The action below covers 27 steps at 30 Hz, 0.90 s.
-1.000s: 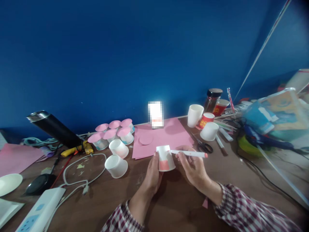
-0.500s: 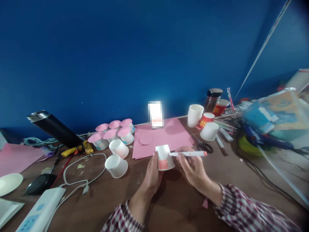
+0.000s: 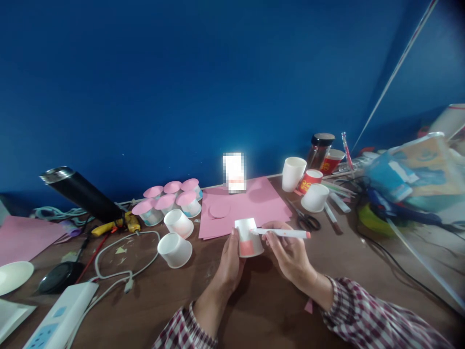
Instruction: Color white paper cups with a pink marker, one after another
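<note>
Blue wall [image 3: 218, 72] is behind the counter [image 3: 163, 300]; pink sheets [image 3: 250, 198] lie on the latter, approx. mid. Pink-topped cups [image 3: 147, 208] stand L of the sheets, w/ two plain white cups [image 3: 176, 248] nearer the person, also L. R hand [image 3: 290, 252], just off the sheets' near R side, pinches the marker; L hand [image 3: 228, 259], by their near edge, grips the paper cup [image 3: 251, 243] at its side. Cup is at the sheets' near edge, wide rim down. Marker [image 3: 290, 233] points L, coral end out R; its tip is at the cup's upper R side, contact too small to confirm. Coral patch [image 3: 247, 248] on the cup's lower side looks fresh, my guess; white above it, so colouring seems only part-done.
</note>
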Tool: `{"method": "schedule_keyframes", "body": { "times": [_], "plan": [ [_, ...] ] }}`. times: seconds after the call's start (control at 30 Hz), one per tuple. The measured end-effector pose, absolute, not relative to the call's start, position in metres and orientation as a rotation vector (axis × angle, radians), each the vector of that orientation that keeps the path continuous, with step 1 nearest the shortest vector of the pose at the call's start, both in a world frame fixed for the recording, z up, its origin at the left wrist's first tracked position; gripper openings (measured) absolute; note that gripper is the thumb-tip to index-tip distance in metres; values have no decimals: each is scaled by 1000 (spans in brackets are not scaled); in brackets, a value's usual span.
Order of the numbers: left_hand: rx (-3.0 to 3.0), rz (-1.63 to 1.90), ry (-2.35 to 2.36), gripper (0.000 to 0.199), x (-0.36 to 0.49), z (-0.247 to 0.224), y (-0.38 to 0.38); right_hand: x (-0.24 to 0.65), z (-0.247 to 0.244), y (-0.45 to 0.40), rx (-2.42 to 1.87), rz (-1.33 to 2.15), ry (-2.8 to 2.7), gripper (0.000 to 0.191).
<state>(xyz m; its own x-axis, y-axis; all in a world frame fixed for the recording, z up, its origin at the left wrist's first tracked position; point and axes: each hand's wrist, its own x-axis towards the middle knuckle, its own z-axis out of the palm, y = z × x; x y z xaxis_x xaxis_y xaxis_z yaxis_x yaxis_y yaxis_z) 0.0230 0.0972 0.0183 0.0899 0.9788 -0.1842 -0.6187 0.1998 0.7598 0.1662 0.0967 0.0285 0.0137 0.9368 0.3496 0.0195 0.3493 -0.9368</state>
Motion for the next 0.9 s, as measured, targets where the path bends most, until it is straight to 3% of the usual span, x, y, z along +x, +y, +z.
{"method": "schedule_keyframes", "body": {
  "times": [0.9],
  "plan": [
    [550,1282,766,57,22,15,98,169,26,100,-994,891,-1379,25]
  ]
}}
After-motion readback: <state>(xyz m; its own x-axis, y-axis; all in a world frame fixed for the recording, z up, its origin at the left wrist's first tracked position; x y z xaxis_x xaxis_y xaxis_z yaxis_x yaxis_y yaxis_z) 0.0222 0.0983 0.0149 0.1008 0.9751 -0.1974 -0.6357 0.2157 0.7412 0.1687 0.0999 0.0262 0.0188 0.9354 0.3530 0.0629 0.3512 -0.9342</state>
